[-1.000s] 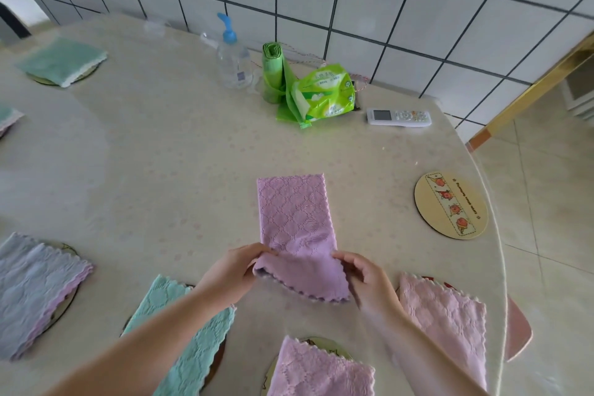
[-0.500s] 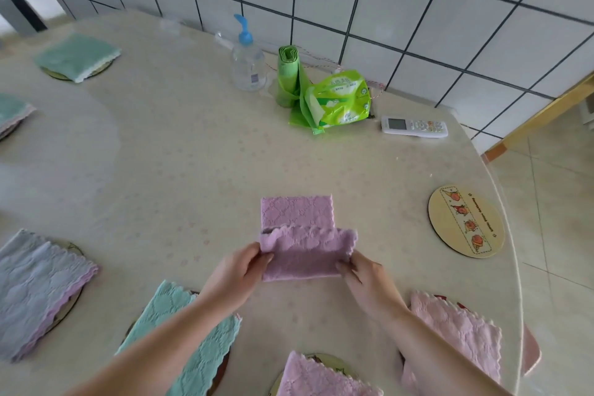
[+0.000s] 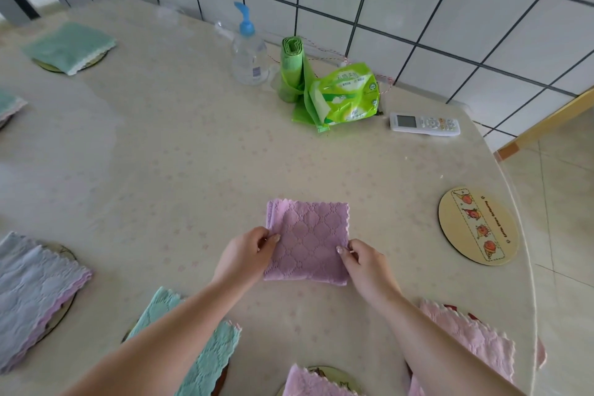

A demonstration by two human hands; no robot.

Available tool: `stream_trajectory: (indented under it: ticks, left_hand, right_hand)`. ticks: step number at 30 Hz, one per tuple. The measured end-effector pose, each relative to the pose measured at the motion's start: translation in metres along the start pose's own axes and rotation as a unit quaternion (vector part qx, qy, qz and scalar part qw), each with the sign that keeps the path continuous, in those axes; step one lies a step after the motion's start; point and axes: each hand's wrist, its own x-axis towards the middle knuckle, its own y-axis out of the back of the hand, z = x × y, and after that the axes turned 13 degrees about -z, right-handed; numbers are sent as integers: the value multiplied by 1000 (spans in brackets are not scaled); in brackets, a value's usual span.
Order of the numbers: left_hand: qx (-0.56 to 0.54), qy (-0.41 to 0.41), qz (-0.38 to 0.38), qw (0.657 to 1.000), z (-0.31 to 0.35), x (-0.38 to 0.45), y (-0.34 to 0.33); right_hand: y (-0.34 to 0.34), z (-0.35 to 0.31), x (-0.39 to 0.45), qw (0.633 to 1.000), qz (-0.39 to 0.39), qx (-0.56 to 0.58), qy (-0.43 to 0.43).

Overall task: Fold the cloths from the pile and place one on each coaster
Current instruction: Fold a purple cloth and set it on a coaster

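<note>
- Green tissue pack (image 3: 345,94) carries print too small to read.
- Folded purple cloth (image 3: 308,241) lies flat between the hands.
- Left hand (image 3: 245,255) and right hand (image 3: 364,263) pinch its side edges.

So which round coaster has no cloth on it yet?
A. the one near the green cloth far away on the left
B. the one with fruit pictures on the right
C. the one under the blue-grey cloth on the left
B: the fruit-picture coaster on the right lies bare, while the far green cloth and the blue-grey cloth each cover theirs.
</note>
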Motion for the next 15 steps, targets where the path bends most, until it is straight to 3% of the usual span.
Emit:
stream_trajectory:
  ticks: [8,15]
  left_hand:
    - [60,28,-6,998,2,13,-3]
    - [46,44,-5,998,2,13,-1]
  right_hand:
    - [2,-4,11,1000,16,-18,-14]
    - [2,-8,13,999,21,-37,-30]
